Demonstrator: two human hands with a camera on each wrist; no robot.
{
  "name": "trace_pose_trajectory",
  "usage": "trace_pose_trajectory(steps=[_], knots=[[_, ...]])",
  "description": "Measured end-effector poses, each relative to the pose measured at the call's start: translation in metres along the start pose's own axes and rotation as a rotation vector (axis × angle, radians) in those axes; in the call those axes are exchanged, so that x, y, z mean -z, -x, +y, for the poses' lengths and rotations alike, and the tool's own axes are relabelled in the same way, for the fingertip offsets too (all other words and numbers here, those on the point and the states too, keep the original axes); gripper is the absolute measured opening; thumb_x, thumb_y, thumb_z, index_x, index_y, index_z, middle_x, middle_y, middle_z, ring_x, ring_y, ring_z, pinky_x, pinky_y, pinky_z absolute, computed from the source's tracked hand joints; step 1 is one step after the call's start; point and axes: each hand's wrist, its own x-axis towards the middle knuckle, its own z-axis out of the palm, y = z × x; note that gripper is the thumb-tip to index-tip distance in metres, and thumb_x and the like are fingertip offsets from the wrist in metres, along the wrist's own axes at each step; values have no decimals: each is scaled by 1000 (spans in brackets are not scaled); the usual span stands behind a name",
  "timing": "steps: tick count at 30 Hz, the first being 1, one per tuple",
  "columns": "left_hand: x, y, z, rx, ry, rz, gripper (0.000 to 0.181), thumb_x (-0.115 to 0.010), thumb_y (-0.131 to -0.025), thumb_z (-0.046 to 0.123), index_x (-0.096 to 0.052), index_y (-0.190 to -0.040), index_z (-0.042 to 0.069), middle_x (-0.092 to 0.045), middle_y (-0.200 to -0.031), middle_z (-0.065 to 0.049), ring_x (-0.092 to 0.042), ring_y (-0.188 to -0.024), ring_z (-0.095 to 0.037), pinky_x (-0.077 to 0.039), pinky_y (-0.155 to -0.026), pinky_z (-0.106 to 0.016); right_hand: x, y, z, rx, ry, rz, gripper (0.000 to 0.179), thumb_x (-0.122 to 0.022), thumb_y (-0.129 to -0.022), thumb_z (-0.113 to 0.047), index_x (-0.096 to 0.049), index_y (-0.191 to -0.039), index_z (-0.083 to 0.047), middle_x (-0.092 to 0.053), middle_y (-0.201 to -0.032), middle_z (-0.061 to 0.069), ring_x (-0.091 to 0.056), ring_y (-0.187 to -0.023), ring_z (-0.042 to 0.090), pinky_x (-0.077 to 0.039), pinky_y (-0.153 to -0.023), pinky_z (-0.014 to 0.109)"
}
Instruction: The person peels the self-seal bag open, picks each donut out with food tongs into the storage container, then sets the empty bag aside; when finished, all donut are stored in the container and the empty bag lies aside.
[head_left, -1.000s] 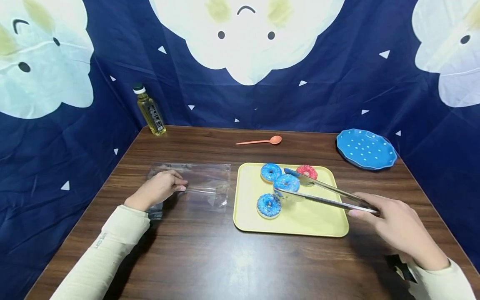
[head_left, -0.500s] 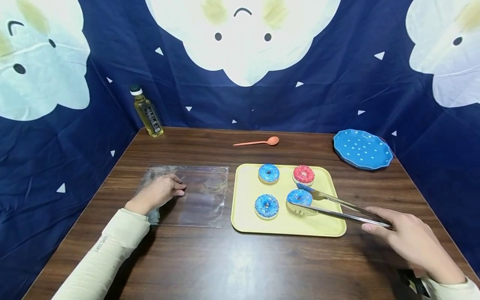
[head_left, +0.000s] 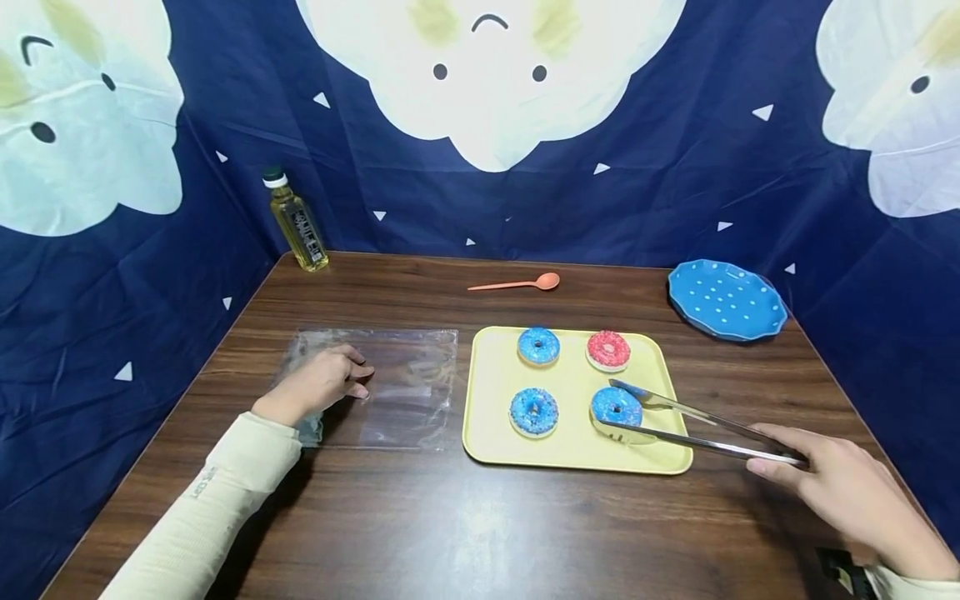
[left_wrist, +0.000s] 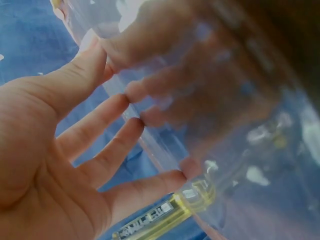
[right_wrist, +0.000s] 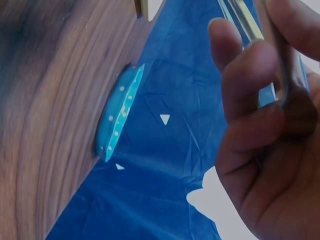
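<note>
My right hand (head_left: pixel 858 487) grips metal food tongs (head_left: pixel 720 442) with blue tips, fingers curled round the handle in the right wrist view. In the head view the tong ends lie on either side of a blue donut (head_left: pixel 617 407) at the tray's near right. Two other blue donuts, one far left (head_left: pixel 538 346) and one near left (head_left: pixel 533 412), and a red donut (head_left: pixel 608 350) sit on the yellow tray (head_left: pixel 570 454). My left hand (head_left: pixel 318 383) rests its fingertips on a clear plastic bag (head_left: pixel 408 408), fingers spread in the left wrist view.
An orange spoon (head_left: pixel 517 284) lies behind the tray. A blue polka-dot plate (head_left: pixel 726 300) sits at the back right of the wooden table (head_left: pixel 450 517). An oil bottle (head_left: pixel 298 225) stands at the back left corner, before a blue cloth backdrop (head_left: pixel 247 125).
The tongs and the blue donut between them have moved right and nearer across the tray, away from the far-left blue donut. The plastic bag lies flatter under my left hand.
</note>
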Motion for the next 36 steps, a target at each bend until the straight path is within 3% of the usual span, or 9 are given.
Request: trace_pose_trajectory(steps=[9, 12, 15, 18, 22, 25, 29, 32, 36], knots=[[-1, -3, -3, 10, -6, 13, 40, -84, -78, 17, -75, -108, -8, -67, -104, -22, -65, -95, -37, -55, -83, -47, 4, 9, 10, 9, 18, 62, 53, -79, -87, -39, -68, -128, -7, -69, -91, 2, -52, -74, 12, -41, -60, 39], [0, -3, -1, 60, 0, -11, 39, -84, -81, 15, -74, -112, -6, -67, -107, -20, -65, -98, -37, -55, -85, -47, 6, 10, 9, -2, 4, 60, 52, -78, -88, -39, -67, -129, -8, -65, -87, -1, -47, -71, 8, -37, -60, 34], [3, -4, 1, 143, -3, -41, 39, -81, -86, 18, -73, -118, -3, -66, -114, -19, -64, -104, -37, -53, -88, -50, 8, 8, 7, 1, -16, 90, 50, -77, -90, -36, -67, -129, -6, -70, -93, 7, -56, -78, 14, -40, -62, 35], [6, -6, 3, 227, -10, -60, 41, -76, -92, 24, -70, -124, 0, -65, -122, -19, -62, -113, -38, -51, -92, -53, 7, 5, 6, -13, -37, 134, 52, -75, -92, -35, -64, -131, -2, -70, -107, 24, -65, -93, 37, -47, -69, 49], [11, -8, 6, 297, -11, -70, 47, -69, -97, 32, -65, -133, 2, -59, -134, -21, -55, -124, -41, -46, -98, -58, 3, 1, 4, -57, -45, 194, 53, -67, -98, -35, -57, -133, 4, -62, -117, 35, -56, -104, 60, -42, -74, 66], [13, -8, 7, 324, -28, -65, 49, -66, -99, 35, -62, -138, 5, -55, -141, -20, -51, -129, -42, -42, -100, -62, 0, -2, 5, -87, -43, 236, 48, -61, -102, -32, -54, -131, 6, -63, -110, 35, -56, -99, 60, -41, -72, 65], [14, -7, 7, 352, -74, -46, 54, -63, -100, 40, -59, -141, 7, -50, -147, -19, -46, -133, -43, -29, -107, -68, -4, -7, 5, -123, -33, 238, 40, -54, -105, -25, -52, -126, 9, -62, -102, 36, -56, -94, 62, -41, -69, 65], [14, -5, 8, 394, -91, -58, 61, -59, -100, 47, -53, -146, 7, -42, -153, -22, -36, -140, -44, -13, -112, -69, -6, -12, 4, -159, -16, 217, 33, -52, -106, -20, -53, -116, 11, -60, -96, 37, -54, -93, 64, -42, -66, 64], [15, -3, 9, 453, -89, -90, 74, -55, -99, 56, -43, -153, 7, -27, -159, -26, -19, -146, -48, 1, -112, -71, -10, -17, 1, -222, -15, 163, 31, -50, -106, -18, -53, -108, 13, -58, -91, 38, -52, -91, 67, -42, -64, 64]])
